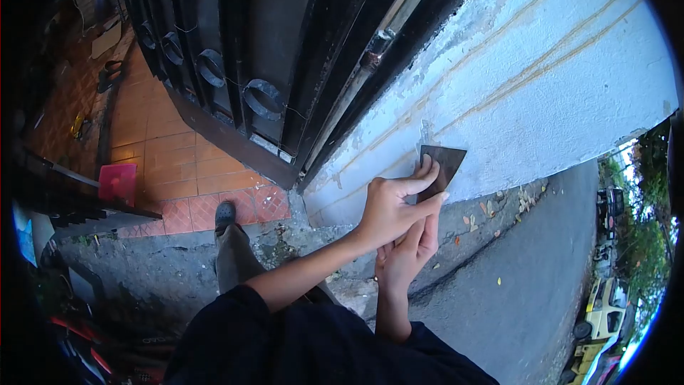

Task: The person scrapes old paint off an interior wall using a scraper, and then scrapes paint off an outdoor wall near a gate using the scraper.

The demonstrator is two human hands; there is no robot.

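Observation:
In the head view a putty knife [447, 164] with a dark, flat, wide blade is held at the lower part of a white wall [556, 93]. My left hand [399, 199] pinches the blade near its base, fingertips resting on its face. Just below it, my right hand [407, 257] is closed with its fingers curled where the handle would be; the handle itself is hidden by my hands. Brownish lines and patches of peeling paint run across the wall beyond the blade. Whether the blade edge touches the wall, I cannot tell.
A dark metal folding gate [285, 43] with round rings stands left of the wall. Tiled floor [164, 164] with a pink object [117, 184] lies behind it. My shoe [225, 215] is by the tile edge. An asphalt road [527, 257] and a parked yellow vehicle [605, 306] are at right.

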